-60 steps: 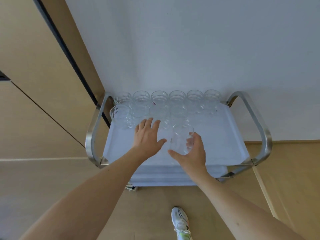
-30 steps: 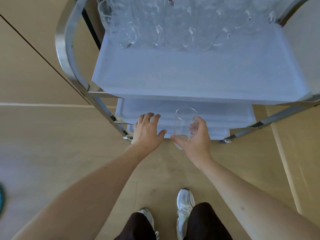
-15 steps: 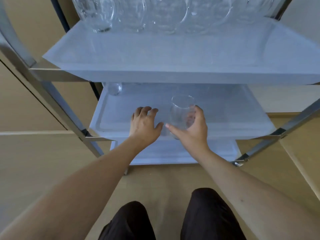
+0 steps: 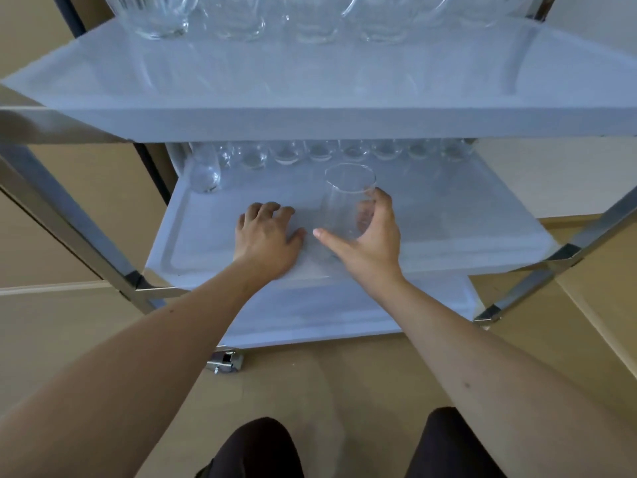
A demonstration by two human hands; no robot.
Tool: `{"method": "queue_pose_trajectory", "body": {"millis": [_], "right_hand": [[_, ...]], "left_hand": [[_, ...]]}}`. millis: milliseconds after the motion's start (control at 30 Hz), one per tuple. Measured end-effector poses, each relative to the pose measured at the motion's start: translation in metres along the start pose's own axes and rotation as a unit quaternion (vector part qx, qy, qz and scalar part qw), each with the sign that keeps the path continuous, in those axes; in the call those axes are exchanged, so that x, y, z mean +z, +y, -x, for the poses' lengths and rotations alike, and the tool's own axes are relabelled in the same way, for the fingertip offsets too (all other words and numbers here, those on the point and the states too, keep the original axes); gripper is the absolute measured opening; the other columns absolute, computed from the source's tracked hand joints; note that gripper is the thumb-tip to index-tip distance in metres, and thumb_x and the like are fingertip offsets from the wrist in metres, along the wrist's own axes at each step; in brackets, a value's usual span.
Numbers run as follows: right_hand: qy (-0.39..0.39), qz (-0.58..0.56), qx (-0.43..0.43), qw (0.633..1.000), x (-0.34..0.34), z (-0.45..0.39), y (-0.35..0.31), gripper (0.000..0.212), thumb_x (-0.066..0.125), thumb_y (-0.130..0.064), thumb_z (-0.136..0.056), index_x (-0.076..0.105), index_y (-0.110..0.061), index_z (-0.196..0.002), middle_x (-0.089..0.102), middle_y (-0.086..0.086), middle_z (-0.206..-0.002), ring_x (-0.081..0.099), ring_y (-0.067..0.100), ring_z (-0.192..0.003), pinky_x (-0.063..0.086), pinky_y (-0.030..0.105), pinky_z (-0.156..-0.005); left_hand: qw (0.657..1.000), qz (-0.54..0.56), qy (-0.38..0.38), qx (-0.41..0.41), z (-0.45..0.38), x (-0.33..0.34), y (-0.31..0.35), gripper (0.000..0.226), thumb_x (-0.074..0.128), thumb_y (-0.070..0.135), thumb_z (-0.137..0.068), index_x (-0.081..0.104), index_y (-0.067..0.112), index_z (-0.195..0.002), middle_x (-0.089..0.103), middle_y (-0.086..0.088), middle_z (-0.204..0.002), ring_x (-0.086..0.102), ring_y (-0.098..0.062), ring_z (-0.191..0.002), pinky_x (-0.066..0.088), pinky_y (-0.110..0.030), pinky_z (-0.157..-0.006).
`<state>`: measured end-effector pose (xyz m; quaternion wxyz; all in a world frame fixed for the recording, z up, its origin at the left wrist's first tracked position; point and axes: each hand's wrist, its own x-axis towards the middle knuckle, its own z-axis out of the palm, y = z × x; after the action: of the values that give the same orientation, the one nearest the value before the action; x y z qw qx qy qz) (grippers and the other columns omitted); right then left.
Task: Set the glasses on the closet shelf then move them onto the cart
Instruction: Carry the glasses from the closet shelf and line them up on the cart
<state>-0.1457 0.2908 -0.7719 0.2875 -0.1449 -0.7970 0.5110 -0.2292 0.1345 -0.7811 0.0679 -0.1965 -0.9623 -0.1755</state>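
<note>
Glass, clear and thin in the wall: the tumbler (image 4: 348, 205) you hold is over the middle tray (image 4: 193, 243) of the cart (image 4: 69, 215), near its front half, and I cannot tell if its base already touches the tray. Your right hand (image 4: 370, 236) grips it from the right side, the fingers curled round the far wall and the thumb stretched along the near side, low on the body. I judge this a good place to hold: the lower half is stiffer than the rim, and the grip there keeps the glass upright. It looks light, but smooth and slippery, and it will break if it knocks the steel frame or another glass, so set it down flat and slowly.

Your left hand (image 4: 267, 236) lies palm down on the same tray, just beside the glass, with the fingers bent a little and near together; it holds nothing.

At the back of this tray stands a row of glasses (image 4: 351, 153), and one more glass (image 4: 205, 174) stands at the back left corner. More glasses (image 4: 241, 19) stand on the top tray (image 4: 310, 91). A lower tray (image 4: 327, 312) shows below, over the wooden floor (image 4: 86, 322).
</note>
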Motion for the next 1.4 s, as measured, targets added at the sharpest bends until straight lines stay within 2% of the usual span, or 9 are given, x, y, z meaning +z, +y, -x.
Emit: {"method": "queue_pose_trajectory", "body": {"millis": [100, 300, 433, 633, 767, 1100, 1200, 1333, 1400], "right_hand": [[-0.017, -0.001, -0.005, 1.000, 0.022, -0.007, -0.004, 0.096, 0.099, -0.036, -0.055, 0.043, -0.023, -0.132, 0.055, 0.000, -0.120, 0.058, 0.014, -0.108, 0.050, 0.026, -0.094], [-0.056, -0.004, -0.028, 0.998, 0.071, -0.019, -0.016, 0.098, 0.098, -0.040, -0.055, 0.043, -0.022, -0.134, 0.057, 0.001, -0.120, 0.060, 0.018, -0.110, 0.051, 0.036, -0.096], [-0.080, -0.008, -0.030, 0.996, 0.096, -0.034, -0.021, 0.093, 0.097, -0.040, -0.058, 0.045, -0.022, -0.133, 0.060, -0.001, -0.123, 0.059, 0.014, -0.114, 0.046, 0.023, -0.094], [-0.087, -0.016, -0.045, 0.995, 0.132, -0.060, -0.023, 0.092, 0.098, -0.040, -0.056, 0.047, -0.018, -0.130, 0.060, 0.000, -0.120, 0.061, 0.020, -0.110, 0.050, 0.040, -0.098], [-0.094, -0.009, -0.050, 0.994, 0.146, -0.070, -0.025, 0.091, 0.096, -0.041, -0.059, 0.045, -0.018, -0.132, 0.058, 0.000, -0.121, 0.060, 0.018, -0.113, 0.050, 0.036, -0.099], [-0.074, 0.003, -0.063, 0.995, 0.176, -0.092, -0.025, 0.088, 0.095, -0.044, -0.059, 0.048, -0.021, -0.130, 0.059, -0.006, -0.116, 0.062, 0.016, -0.104, 0.052, 0.034, -0.095], [-0.084, 0.005, -0.069, 0.994, 0.181, -0.096, -0.026, 0.089, 0.094, -0.040, -0.064, 0.046, -0.018, -0.136, 0.059, -0.002, -0.124, 0.060, 0.015, -0.106, 0.049, 0.026, -0.094], [-0.102, 0.023, -0.074, 0.992, 0.185, -0.104, -0.027, 0.094, 0.092, -0.043, -0.067, 0.043, -0.018, -0.143, 0.058, 0.002, -0.128, 0.059, 0.014, -0.107, 0.042, 0.010, -0.082], [-0.104, 0.025, -0.071, 0.992, 0.187, -0.106, -0.027, 0.095, 0.092, -0.043, -0.068, 0.042, -0.018, -0.144, 0.058, 0.003, -0.128, 0.059, 0.015, -0.107, 0.042, 0.012, -0.083]], "left_hand": [[0.999, -0.012, -0.006, -0.045, 0.002, -0.010, -0.026, 0.051, 0.052, 0.051, -0.097, 0.056, 0.022, -0.139, 0.050, -0.006, -0.146, 0.036, -0.033, -0.138, 0.028, -0.045, -0.111], [0.993, -0.078, -0.018, -0.084, -0.001, -0.033, -0.062, 0.051, 0.045, 0.055, -0.098, 0.053, 0.025, -0.138, 0.048, -0.006, -0.147, 0.037, -0.033, -0.137, 0.030, -0.047, -0.110], [0.992, -0.083, -0.008, -0.093, 0.007, -0.025, -0.073, 0.049, 0.039, 0.059, -0.097, 0.058, 0.025, -0.126, 0.055, -0.005, -0.137, 0.044, -0.036, -0.127, 0.031, -0.047, -0.107], [0.992, -0.082, 0.002, -0.091, 0.002, -0.019, -0.077, 0.051, 0.037, 0.059, -0.096, 0.056, 0.027, -0.130, 0.054, -0.002, -0.135, 0.045, -0.033, -0.125, 0.031, -0.047, -0.108], [0.994, -0.076, 0.009, -0.082, 0.006, -0.016, -0.079, 0.052, 0.035, 0.059, -0.096, 0.056, 0.026, -0.128, 0.056, -0.003, -0.130, 0.045, -0.032, -0.121, 0.031, -0.047, -0.107], [0.995, -0.061, 0.018, -0.078, 0.005, -0.013, -0.081, 0.052, 0.035, 0.059, -0.096, 0.057, 0.024, -0.127, 0.055, -0.005, -0.129, 0.044, -0.033, -0.122, 0.028, -0.049, -0.110], [0.995, -0.057, 0.024, -0.075, 0.004, -0.012, -0.082, 0.052, 0.034, 0.060, -0.097, 0.057, 0.024, -0.126, 0.055, -0.004, -0.127, 0.044, -0.033, -0.121, 0.028, -0.050, -0.109], [0.995, -0.052, 0.035, -0.074, 0.004, -0.011, -0.083, 0.051, 0.036, 0.060, -0.096, 0.059, 0.024, -0.124, 0.056, -0.005, -0.126, 0.045, -0.033, -0.120, 0.029, -0.050, -0.108], [0.995, -0.047, 0.042, -0.072, 0.005, -0.010, -0.084, 0.050, 0.037, 0.060, -0.096, 0.060, 0.024, -0.122, 0.056, -0.006, -0.125, 0.045, -0.033, -0.119, 0.030, -0.051, -0.108]]}}
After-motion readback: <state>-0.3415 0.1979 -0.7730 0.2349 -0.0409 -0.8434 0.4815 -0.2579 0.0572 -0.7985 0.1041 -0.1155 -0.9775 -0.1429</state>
